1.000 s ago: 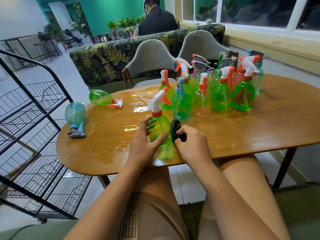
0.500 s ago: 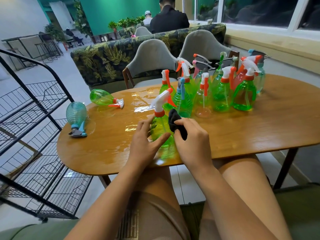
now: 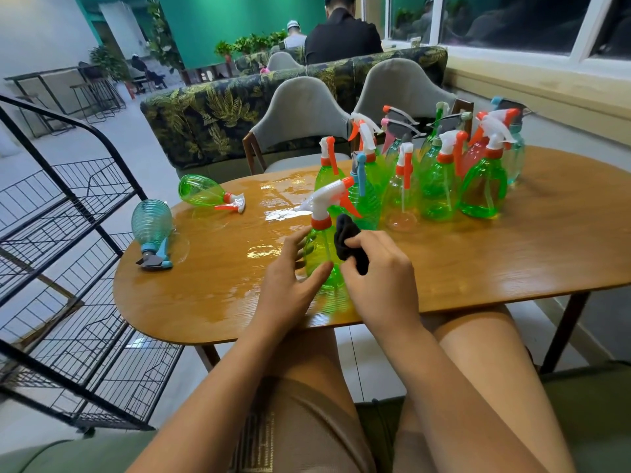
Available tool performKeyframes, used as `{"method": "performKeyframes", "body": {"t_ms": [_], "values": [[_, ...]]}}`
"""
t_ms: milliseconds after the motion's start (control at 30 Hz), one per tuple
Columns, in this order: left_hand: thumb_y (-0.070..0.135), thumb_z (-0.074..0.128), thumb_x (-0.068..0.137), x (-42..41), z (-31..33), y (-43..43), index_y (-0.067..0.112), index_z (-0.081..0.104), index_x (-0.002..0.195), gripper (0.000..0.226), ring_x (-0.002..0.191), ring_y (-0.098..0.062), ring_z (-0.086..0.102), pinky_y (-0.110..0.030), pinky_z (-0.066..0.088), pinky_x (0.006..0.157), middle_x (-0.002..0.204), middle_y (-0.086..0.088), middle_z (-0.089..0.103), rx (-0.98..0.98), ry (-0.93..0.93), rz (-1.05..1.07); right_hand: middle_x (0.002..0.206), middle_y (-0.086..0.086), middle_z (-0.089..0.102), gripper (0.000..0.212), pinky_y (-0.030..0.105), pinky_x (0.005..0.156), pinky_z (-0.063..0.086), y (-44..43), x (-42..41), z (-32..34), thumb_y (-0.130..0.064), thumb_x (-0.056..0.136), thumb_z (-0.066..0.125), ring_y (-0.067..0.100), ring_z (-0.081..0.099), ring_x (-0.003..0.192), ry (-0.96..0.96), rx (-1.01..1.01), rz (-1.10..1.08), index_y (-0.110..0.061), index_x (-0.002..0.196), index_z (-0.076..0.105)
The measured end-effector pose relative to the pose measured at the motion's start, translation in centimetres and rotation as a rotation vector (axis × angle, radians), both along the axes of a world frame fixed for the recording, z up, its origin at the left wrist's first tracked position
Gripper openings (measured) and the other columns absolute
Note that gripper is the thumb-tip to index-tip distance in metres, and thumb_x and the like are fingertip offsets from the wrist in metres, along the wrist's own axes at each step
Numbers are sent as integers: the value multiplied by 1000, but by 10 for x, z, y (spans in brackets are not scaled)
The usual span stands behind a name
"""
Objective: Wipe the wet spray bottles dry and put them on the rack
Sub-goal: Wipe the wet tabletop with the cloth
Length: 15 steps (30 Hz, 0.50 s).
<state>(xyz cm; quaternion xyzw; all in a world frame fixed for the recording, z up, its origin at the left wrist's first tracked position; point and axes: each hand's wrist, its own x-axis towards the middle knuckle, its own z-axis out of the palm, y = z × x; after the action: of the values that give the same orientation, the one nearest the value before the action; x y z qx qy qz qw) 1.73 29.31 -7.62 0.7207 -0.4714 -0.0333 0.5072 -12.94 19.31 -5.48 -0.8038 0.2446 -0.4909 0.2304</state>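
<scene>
Spray bottle, clear green with a white and orange trigger head, upright on the tabletop close to its near edge, nozzle pointing left. Gripped low on its body by the left hand: thumb across the near side, fingers curled round the left side. Pressed on its right shoulder by a black cloth, bunched and pinched in the curled fingers of the right hand (cloth touching just under the orange collar).

Just beyond, toward the far right, a tight cluster of upright spray bottles, mostly green, one teal and one pinkish at the far side, with trigger heads in white, orange, grey and blue. Exact count hard to tell, some hidden behind others.

On the left part of the tabletop, two more lying on their sides, well apart from the cluster: a green bottle toward the far left, trigger to the right, and a teal ribbed bottle at the left edge, blue trigger toward the near side. Shiny film of water across the middle and left of the wood.

Left of the tabletop, on the floor, a black wire rack with sloping mesh shelves. Beyond the far edge, two grey chairs and a leaf-patterned sofa back.
</scene>
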Motion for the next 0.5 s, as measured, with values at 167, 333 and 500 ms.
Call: {"method": "performKeyframes", "body": {"t_ms": [167, 333, 500], "values": [[38, 79, 96, 2, -1, -1, 43, 43, 148, 63, 127, 5, 58, -16, 53, 95, 134, 31, 59, -20, 40, 18, 96, 3, 65, 19, 40, 71, 51, -11, -1, -11, -6, 81, 72, 29, 62, 87, 271, 148, -18, -17, 96, 70], [60, 81, 87, 5, -4, -3, 36, 45, 150, 76, 128, -7, 58, -29, 56, 99, 143, 14, 49, -42, 32, 64, 100, 5, 65, 18, 37, 71, 52, -10, 1, -11, -9, 85, 71, 30, 62, 89, 365, 177, 6, -18, 101, 72], [56, 84, 81, 4, -2, -4, 34, 45, 150, 82, 124, -2, 54, -14, 50, 94, 137, 11, 44, -21, -39, 96, 102, 4, 65, 17, 37, 73, 53, -9, 2, -11, -10, 86, 71, 28, 62, 92, 359, 197, 5, -19, 101, 71]]}}
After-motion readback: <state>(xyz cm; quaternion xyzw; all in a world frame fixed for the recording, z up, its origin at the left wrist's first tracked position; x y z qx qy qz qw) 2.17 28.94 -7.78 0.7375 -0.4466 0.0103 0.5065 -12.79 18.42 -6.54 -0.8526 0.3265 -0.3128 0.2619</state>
